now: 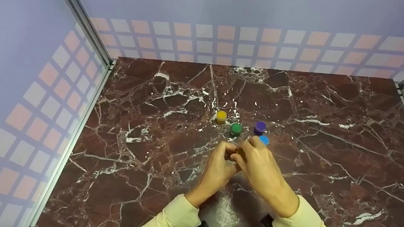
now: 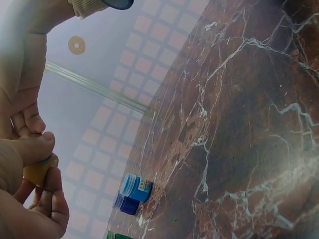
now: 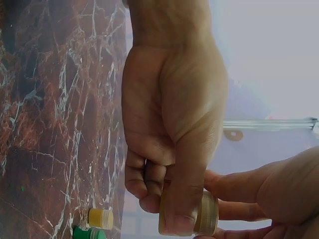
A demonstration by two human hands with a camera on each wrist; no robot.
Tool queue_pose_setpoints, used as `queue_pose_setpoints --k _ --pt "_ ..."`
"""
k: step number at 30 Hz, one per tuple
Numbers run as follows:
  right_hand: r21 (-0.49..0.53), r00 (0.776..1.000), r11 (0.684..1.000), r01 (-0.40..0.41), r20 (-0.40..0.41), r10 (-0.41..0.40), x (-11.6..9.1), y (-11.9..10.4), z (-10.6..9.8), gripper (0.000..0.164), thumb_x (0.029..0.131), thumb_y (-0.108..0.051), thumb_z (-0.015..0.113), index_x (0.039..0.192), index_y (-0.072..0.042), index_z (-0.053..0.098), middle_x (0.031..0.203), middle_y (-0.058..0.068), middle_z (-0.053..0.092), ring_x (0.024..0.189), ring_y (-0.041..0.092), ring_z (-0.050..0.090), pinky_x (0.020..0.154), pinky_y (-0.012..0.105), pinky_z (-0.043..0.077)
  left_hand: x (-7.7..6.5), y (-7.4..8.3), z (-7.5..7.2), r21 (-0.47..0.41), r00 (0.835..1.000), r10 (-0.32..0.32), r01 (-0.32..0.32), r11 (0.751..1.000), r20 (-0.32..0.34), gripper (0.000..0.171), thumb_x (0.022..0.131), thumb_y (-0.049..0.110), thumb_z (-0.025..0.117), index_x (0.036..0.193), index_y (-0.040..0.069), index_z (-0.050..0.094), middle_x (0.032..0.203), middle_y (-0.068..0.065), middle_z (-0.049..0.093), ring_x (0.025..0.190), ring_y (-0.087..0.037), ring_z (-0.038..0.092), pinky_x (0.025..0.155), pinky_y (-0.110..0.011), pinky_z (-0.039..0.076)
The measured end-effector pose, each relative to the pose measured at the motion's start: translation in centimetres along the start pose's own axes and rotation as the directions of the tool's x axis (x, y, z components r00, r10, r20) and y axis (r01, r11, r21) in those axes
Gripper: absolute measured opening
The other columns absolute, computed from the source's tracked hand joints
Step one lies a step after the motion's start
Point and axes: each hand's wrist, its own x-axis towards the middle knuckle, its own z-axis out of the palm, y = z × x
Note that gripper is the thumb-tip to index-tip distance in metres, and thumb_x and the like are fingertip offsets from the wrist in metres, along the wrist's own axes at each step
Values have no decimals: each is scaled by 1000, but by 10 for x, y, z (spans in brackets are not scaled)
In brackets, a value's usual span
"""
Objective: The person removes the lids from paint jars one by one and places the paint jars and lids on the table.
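Note:
In front of me my two hands meet around a small mustard-yellow paint jar (image 2: 37, 173) with a ridged, see-through rim (image 3: 208, 215). My right hand (image 1: 263, 172) pinches the coloured part, its thumb lying across the side. From the other side, my left hand (image 1: 218, 171) grips the jar between thumb and fingers at the ridged end. Most of the jar is hidden by fingers in the head view. Just beyond the hands, a light blue jar (image 1: 263, 139) stands closest to the right fingers, partly covered by them.
Behind the hands on the dark red marbled tabletop (image 1: 125, 198) stand a green jar (image 1: 236, 129), a yellow jar (image 1: 221, 117) and a purple jar (image 1: 260, 127). Pale lilac panels with a checked pattern (image 1: 197, 36) wall the table at the back and both sides.

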Motion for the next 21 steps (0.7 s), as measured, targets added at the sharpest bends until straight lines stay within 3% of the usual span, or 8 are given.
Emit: queue_pose_setpoints --k 5,11,17,21 --pt "25 999 999 23 27 -24 2 1 -2 16 87 -2 81 92 6 68 88 11 54 72 23 55 61 35 55 2 0 -3 -43 998 -52 54 998 32 35 75 -11 75 105 -1 61 105 -13 66 91 -23 64 82 -48 58" --pt "76 995 994 76 55 -80 3 6 -3 14 86 4 79 96 5 71 91 11 56 77 25 58 65 36 57 4 -1 -8 -76 995 -69 74 994 65 33 79 -7 79 107 -3 63 103 -16 68 93 -32 67 86 -52 58" --pt "94 980 986 141 127 -152 4 12 -6 22 86 5 78 108 5 73 106 13 64 97 28 62 82 34 60 5 -1 -13 -62 992 -97 102 993 86 30 80 -5 81 105 -4 65 100 -15 71 89 -29 68 81 -35 59" --pt "116 967 976 182 157 -199 4 16 -8 28 86 6 78 113 6 73 108 13 64 100 26 61 83 33 60 5 -3 -17 -88 987 -102 113 990 127 33 83 -2 83 110 -7 65 105 -17 71 93 -29 69 84 -35 60"
